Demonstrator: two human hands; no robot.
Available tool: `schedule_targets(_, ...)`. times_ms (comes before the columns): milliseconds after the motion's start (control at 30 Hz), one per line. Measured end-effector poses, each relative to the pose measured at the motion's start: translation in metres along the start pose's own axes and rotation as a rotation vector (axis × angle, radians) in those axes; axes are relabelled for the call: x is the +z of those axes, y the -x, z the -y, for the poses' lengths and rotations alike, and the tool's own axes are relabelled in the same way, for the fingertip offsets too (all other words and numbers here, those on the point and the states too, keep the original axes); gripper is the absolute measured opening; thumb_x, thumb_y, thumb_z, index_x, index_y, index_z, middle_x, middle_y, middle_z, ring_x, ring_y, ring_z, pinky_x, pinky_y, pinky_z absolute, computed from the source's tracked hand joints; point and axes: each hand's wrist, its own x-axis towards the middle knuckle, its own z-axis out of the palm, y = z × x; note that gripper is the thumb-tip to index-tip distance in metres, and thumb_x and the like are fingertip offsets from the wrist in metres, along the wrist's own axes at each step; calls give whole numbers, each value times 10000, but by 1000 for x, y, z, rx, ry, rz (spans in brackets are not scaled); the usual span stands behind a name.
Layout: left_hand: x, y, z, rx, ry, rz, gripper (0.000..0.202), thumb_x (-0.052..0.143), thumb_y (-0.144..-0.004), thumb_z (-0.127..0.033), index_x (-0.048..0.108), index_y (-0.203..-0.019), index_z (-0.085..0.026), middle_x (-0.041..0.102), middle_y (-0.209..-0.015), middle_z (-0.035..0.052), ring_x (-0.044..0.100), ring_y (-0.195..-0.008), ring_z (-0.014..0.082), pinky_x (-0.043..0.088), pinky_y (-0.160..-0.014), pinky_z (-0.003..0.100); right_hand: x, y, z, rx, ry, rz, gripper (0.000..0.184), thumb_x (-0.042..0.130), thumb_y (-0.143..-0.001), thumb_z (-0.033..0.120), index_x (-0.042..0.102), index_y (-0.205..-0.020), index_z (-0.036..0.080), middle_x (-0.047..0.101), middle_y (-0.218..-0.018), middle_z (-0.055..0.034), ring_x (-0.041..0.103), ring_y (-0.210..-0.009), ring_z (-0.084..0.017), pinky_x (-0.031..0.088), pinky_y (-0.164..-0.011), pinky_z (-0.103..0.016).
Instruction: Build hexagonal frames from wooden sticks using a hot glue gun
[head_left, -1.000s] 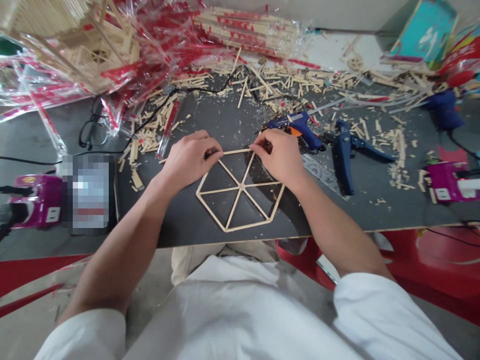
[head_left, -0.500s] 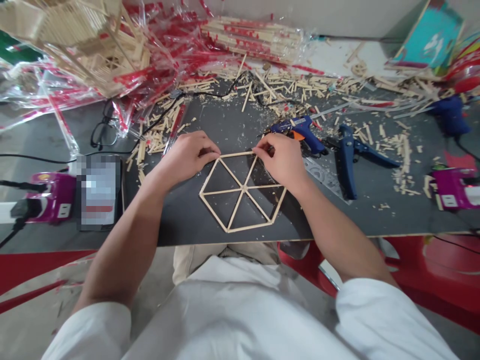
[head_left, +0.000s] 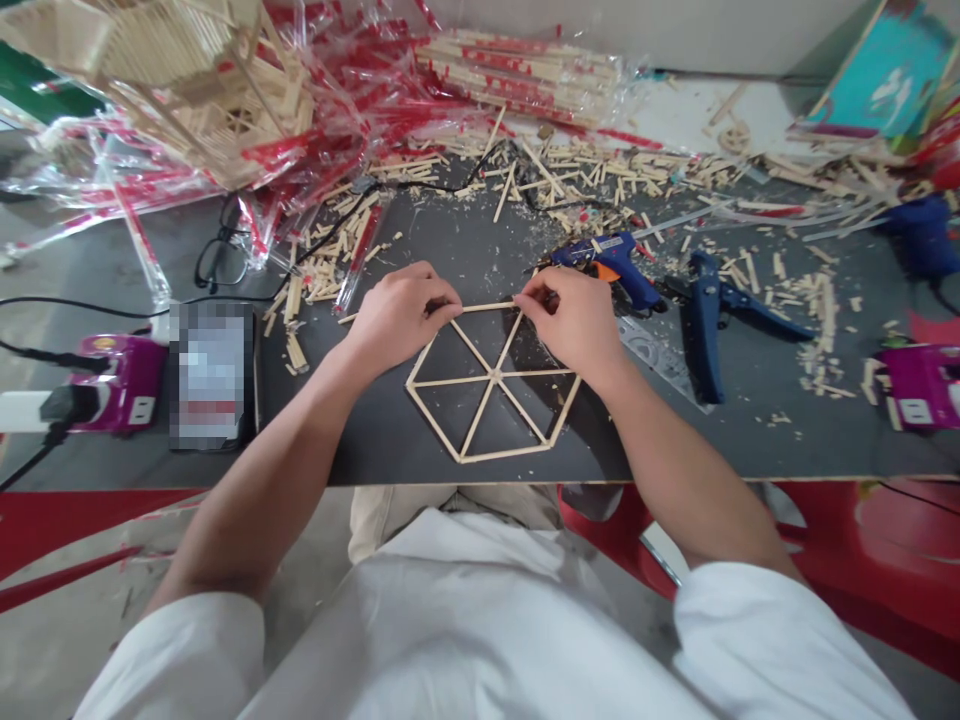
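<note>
A hexagonal frame of thin wooden sticks (head_left: 501,455) with spokes meeting at its centre lies flat on the dark tabletop near the front edge. My left hand (head_left: 409,315) is closed in a pinch at the left end of the hexagon's far stick (head_left: 489,306), by the upper left corner. At the other end of that same stick, the thumb and fingers of my right hand (head_left: 570,315) are pinched together. Fingertips cover both far corners, so the joints there are partly hidden. Just beyond my right hand lies a blue glue gun (head_left: 619,262) with an orange trigger.
Blue-handled cutters (head_left: 705,330) and a clear ruler (head_left: 660,360) lie on the right. A phone (head_left: 212,375), a purple power strip (head_left: 124,380) and glasses (head_left: 221,250) are on the left. Stick scraps (head_left: 600,175), plastic wrappers (head_left: 337,90) and a wooden model (head_left: 180,70) fill the back.
My left hand has slid slightly right along the far edge, covering more of the upper left corner. My right hand stays at its corner. The whole view has shifted a little.
</note>
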Motion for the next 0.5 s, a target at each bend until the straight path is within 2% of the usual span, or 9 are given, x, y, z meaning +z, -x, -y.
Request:
schedule_targets(267, 1, 1, 0, 9, -15, -4, 264, 641, -1014, -368, 854, -1053, -217, 734, -1103, 98, 679, -926, 228, 522, -839, 358, 0, -1, -1, 19, -22, 5, 115, 801, -917, 218, 727, -829, 225, 738, -787, -22, 670, -737, -216, 488, -753, -379)
schedule_targets(500, 1, 3, -1, 26, -9, -16, 267, 643, -1012, -381, 845, -1059, -213, 731, -1113, 96, 662, -874, 204, 523, -815, 350, 2, 1, -3, -18, -8, -37, 103, 814, -918, 209, 738, -848, 214, 744, -818, -32, 654, -714, -200, 492, -735, -364)
